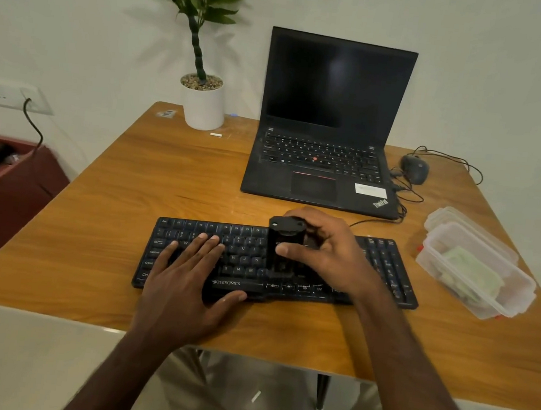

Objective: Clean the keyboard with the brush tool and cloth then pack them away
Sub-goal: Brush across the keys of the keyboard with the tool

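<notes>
A black Zebronics keyboard (383,266) lies across the near middle of the wooden table (121,209). My left hand (188,276) rests flat on the keyboard's left half, fingers straight, thumb at the front edge. My right hand (327,251) grips a black brush tool (283,243), held upright with its bristle end down on the keys near the middle. A clear plastic container (486,294) at the right holds a folded pale green cloth (470,276).
An open black laptop (331,124) stands behind the keyboard, with a wired mouse (415,168) and loose cables to its right. A white potted plant (203,101) is at the back left. The container's lid (441,219) sits behind it. A maroon box (5,177) stands off the table's left.
</notes>
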A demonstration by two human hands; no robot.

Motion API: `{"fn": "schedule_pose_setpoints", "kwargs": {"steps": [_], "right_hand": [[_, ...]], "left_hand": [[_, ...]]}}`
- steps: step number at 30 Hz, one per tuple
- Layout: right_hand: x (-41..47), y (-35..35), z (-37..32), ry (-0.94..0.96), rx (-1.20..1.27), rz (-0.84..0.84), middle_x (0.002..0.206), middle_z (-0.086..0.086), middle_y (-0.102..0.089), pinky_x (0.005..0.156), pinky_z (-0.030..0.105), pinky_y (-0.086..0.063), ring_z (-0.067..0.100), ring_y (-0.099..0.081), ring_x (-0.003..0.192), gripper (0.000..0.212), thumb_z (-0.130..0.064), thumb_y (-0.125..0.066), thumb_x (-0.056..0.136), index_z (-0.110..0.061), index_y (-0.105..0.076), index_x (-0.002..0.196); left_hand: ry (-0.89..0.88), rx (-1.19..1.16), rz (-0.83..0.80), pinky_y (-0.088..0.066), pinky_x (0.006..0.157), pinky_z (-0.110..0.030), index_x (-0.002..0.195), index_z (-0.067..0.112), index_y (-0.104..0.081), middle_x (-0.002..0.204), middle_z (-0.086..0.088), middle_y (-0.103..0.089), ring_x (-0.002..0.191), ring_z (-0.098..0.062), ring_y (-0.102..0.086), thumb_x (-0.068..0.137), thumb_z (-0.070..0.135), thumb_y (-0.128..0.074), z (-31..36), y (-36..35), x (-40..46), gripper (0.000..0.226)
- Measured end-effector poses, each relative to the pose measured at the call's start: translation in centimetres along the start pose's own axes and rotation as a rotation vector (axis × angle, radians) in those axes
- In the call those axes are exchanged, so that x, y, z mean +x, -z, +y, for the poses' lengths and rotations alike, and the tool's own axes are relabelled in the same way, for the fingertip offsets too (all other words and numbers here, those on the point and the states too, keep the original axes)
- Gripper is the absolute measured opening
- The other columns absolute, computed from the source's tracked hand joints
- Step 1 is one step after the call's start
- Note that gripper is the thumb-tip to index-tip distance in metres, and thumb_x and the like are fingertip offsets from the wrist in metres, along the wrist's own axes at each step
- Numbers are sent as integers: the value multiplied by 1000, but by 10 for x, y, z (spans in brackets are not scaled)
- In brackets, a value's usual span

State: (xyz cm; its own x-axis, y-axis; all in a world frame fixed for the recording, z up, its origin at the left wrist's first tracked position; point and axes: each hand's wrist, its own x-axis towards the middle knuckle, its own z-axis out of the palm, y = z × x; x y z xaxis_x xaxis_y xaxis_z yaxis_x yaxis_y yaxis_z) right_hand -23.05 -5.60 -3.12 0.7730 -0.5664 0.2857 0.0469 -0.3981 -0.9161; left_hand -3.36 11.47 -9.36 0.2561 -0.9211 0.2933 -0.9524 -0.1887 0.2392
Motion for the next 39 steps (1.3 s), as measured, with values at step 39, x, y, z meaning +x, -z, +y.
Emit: {"fn": "schedule_pose_setpoints", "kwargs": {"steps": [39], "right_hand": [[-39,77,13,0,-146,337,105,5,-72,83,60,-56,43,-65,95,44,-37,-83,81,-20,-70,119]], "left_hand": [[-222,-5,-62,-9,121,-44,144,16,-50,154,-4,-43,148,-17,-26,88,83,-28,79,-18,34,90]]}}
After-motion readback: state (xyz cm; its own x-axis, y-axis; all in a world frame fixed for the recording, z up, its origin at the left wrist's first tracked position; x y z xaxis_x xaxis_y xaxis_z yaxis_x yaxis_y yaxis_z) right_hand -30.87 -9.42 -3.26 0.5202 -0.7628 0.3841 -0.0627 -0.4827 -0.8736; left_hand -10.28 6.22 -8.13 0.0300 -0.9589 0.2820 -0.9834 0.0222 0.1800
